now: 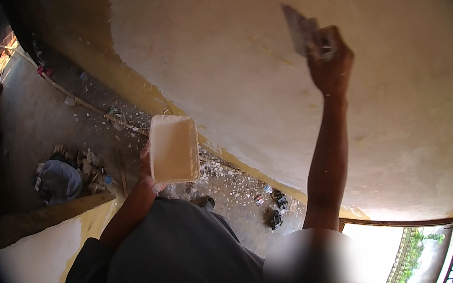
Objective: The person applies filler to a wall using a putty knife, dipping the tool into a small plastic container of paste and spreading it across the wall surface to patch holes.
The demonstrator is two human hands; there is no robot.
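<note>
Up against the pale wall (232, 56), at the upper right, the person's right hand (332, 58) is closed in a grip on a flat, broad-edged blade (297, 29). Its fingers are curled, bunched at the blade's lower right part, so that the tool juts out beyond them toward the upper left. Motion blurs both slightly, and whether the edge touches the wall cannot be told.

Lower and to the left, the left hand (145, 164) grips a rectangular tray (175, 149), its fingers set along the left side and lower corner; most of them are hidden behind it, so their full spread cannot be told. The tray is tilted with its open face showing, coated inside with a cream-coloured material that also crusts its rim.

Beneath, the floor (37, 102) carries white flecks, a long pole (80, 100) and a black plastic bag (275, 218). Any print on the small litter is too tiny to read.
</note>
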